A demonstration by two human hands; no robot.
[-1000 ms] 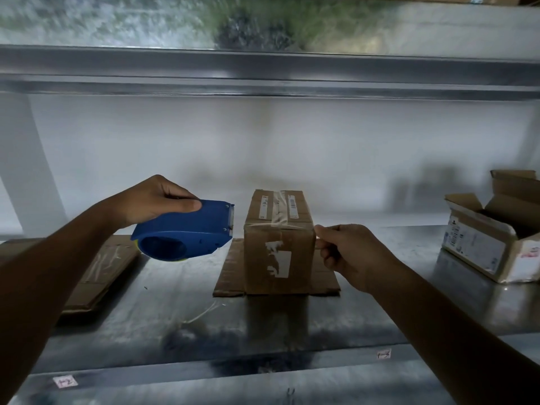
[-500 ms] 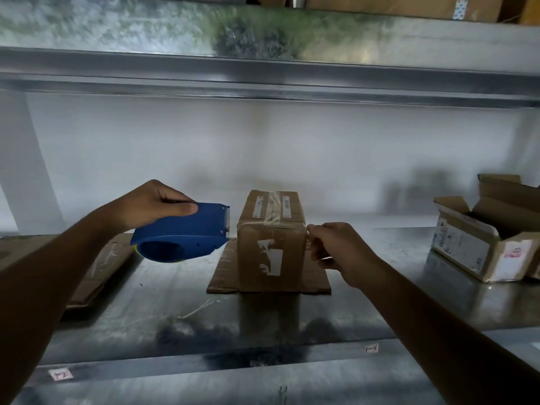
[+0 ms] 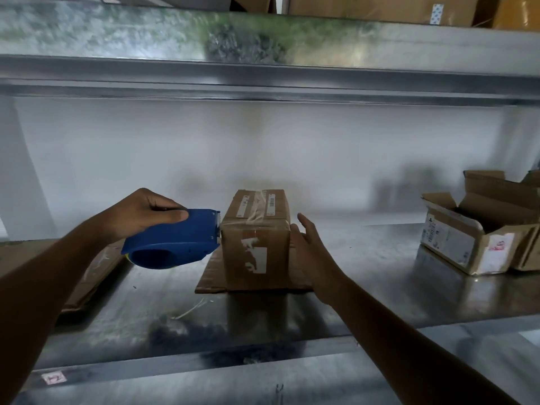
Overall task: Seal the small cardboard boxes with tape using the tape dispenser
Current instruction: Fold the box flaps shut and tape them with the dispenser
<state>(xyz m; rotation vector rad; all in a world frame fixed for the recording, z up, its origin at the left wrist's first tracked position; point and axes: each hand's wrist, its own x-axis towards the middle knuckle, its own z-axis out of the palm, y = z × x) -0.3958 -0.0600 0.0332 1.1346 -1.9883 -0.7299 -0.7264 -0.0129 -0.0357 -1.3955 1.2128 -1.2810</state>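
Observation:
A small closed cardboard box (image 3: 256,244) stands on a flat piece of cardboard (image 3: 211,276) in the middle of the metal shelf. Clear tape runs along its top seam and a torn white label marks its near face. My left hand (image 3: 146,210) grips the blue tape dispenser (image 3: 175,239), whose cutter end touches the box's upper left edge. My right hand (image 3: 311,249) lies with straight fingers flat against the box's right side.
Two open cardboard boxes (image 3: 479,238) sit at the right end of the metal shelf (image 3: 365,293). Flattened cardboard (image 3: 96,267) lies at the left under my forearm. Another shelf (image 3: 263,71) hangs overhead with more boxes on it. A white wall stands behind.
The dispenser has moved right until its cutter end meets the box's left edge. My right hand has uncurled and now lies flat against the box's right side.

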